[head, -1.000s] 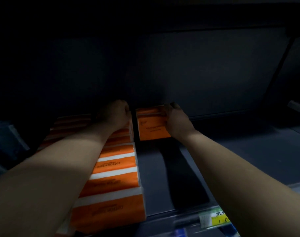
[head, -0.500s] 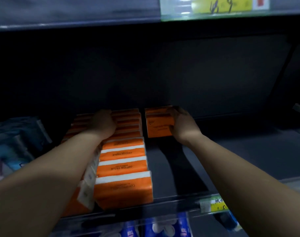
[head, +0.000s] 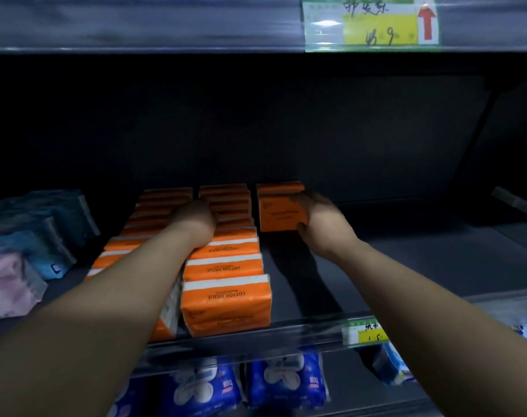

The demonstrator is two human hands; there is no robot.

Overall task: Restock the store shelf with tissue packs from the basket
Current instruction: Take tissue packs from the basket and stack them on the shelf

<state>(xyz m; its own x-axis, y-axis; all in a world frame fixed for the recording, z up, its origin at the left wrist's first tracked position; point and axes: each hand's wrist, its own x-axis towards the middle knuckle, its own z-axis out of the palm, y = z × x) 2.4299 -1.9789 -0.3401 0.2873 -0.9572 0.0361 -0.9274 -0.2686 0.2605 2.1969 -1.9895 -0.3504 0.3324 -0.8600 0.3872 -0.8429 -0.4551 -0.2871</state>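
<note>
Two rows of orange tissue packs [head: 224, 267] labelled COTTON TISSUE run front to back on the dark shelf [head: 406, 260]. My left hand [head: 196, 221] rests on top of these rows, about midway back; its fingers are hidden from me. To the right, a short third row of orange packs [head: 278, 203] stands at the back of the shelf. My right hand [head: 322, 218] grips the front pack of that row, thumb under its lower right corner. The basket is out of view.
Pale blue and pink soft packs [head: 30, 242] crowd the shelf's left end. Blue-wrapped packs [head: 283, 377] fill the shelf below. A price tag [head: 363, 331] sits on the front rail, another price tag [head: 370, 24] on the upper shelf edge. Bare shelf lies right of the orange rows.
The view has pulled back and up, so the upper shelf edge and lower shelf show. My left hand slid forward along the rows. My right hand keeps hold of the back pack.
</note>
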